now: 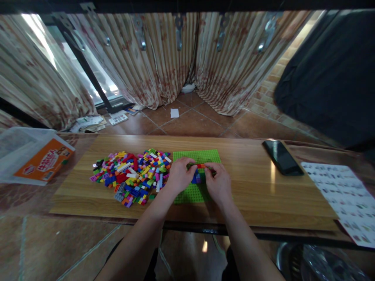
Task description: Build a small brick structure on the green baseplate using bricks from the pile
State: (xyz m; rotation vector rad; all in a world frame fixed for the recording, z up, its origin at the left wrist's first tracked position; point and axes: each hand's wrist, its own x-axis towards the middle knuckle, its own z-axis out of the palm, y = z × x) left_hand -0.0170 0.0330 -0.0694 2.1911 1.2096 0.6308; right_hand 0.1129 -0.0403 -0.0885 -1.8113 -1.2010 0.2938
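My left hand (pixel 181 174) and my right hand (pixel 219 182) face each other over a green studded baseplate (pixel 191 196). Their fingers are closed, with the tips at opposite ends of a red-and-orange toy brick row (pixel 200 166); whether this is one brick or more I cannot tell. Just below it, blue and purple bricks (pixel 198 178) sit on the baseplate, partly covered by my fingers. A large heap of mixed toy bricks (pixel 134 175) spreads out to the left of the plate, close to my left forearm.
On the wooden board (pixel 249 203) a black phone (pixel 283 157) lies to the right, with a printed sheet (pixel 342 199) beyond it. A clear plastic bin (pixel 29 134) with an orange label stands at the far left. Curtains (pixel 164 58) hang behind the table.
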